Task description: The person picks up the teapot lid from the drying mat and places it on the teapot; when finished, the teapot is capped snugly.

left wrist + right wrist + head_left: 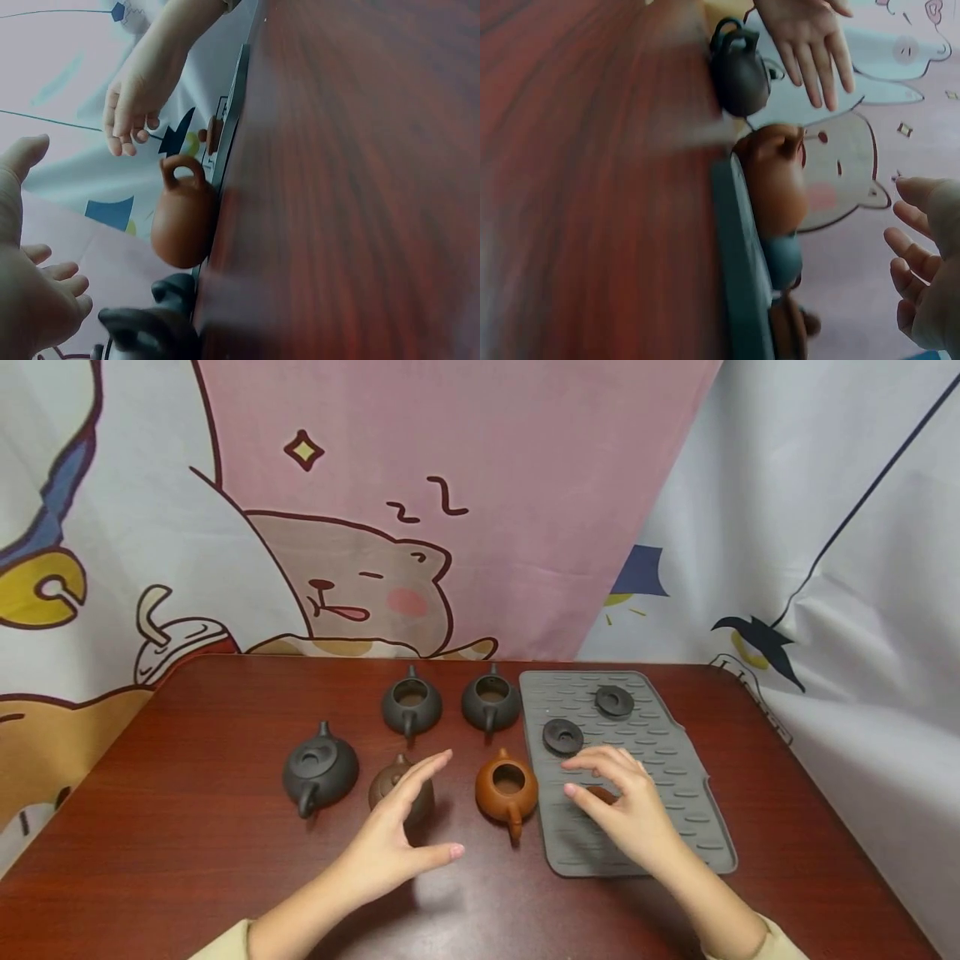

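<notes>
My left hand (393, 843) hovers over the table with thumb and fingers spread apart, holding nothing. Just beyond it stands a brown teapot (381, 783), partly hidden by the fingers. My right hand (626, 802) is raised above the grey mat, its fingers loosely bent and nothing between them. Beneath that hand lies a reddish-brown lid (602, 794), mostly covered in the head view; the left wrist view shows this lid (214, 136) apart from the fingers. Between both hands sits an orange-brown teapot (490, 792), lidless, its handle towards me.
Two dark lidless teapots (412, 703) (491, 702) stand at the back. A dark grey teapot (321, 772) with its lid on stands at left. Two dark lids (562, 737) (614, 701) lie on the ridged grey mat (693, 839). A printed curtain (555, 527) hangs behind the table.
</notes>
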The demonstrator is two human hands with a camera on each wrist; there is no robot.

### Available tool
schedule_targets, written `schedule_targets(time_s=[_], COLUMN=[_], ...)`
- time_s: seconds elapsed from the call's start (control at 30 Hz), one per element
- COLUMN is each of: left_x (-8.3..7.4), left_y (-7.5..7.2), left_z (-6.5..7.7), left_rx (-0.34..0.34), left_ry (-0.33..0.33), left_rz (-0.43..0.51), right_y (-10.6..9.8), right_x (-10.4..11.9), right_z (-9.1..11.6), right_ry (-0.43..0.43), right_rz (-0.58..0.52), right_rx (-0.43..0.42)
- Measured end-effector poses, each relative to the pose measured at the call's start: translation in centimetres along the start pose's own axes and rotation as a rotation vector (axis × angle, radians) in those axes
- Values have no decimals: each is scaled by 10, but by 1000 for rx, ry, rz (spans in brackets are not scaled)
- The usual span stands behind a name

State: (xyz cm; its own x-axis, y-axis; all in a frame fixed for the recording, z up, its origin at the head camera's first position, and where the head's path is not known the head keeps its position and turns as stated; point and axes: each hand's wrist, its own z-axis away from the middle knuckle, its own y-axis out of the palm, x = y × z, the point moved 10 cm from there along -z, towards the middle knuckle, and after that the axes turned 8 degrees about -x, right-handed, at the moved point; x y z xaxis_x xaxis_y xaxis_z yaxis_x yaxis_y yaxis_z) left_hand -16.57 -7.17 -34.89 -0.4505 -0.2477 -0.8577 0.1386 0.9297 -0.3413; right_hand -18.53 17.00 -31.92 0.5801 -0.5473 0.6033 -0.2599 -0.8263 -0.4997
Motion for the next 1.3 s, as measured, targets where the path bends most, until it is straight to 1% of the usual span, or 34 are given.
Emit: schedule_targets(time_s=[0.13, 0.3, 0.5, 0.57, 0.73, 0.83, 0.93, 1.07, 1.17, 1.3], left_x=[-1, 2, 10, 12, 22, 29, 37, 45, 51, 59], left_y=[9, 22, 36, 40, 52, 57, 61, 64, 67, 72], left_z=[-4, -10, -18, -21, -28, -31, -32, -33, -33, -32], left_rx=[7, 22, 28, 26, 21, 14, 4, -8, -4, 10], left_ry=[-14, -43, -77, -74, -72, -89, -104, -117, -143, -186], left_rz=[29, 39, 19, 34, 57, 42, 29, 40, 41, 14], right_y=[-11, -22, -28, -28, -28, -24, -20, -15, -12, -10], right_x=[-13, -31, -46, -51, -64, -71, -78, -84, -85, -87], right_z=[5, 10, 14, 16, 21, 24, 27, 31, 32, 33], right_ry=[-14, 7, 33, 44, 72, 86, 111, 138, 127, 103], right_rz=[49, 90, 92, 98, 102, 71, 49, 37, 18, 8], right_rx=[-5, 2, 30, 39, 57, 73, 97, 128, 131, 124])
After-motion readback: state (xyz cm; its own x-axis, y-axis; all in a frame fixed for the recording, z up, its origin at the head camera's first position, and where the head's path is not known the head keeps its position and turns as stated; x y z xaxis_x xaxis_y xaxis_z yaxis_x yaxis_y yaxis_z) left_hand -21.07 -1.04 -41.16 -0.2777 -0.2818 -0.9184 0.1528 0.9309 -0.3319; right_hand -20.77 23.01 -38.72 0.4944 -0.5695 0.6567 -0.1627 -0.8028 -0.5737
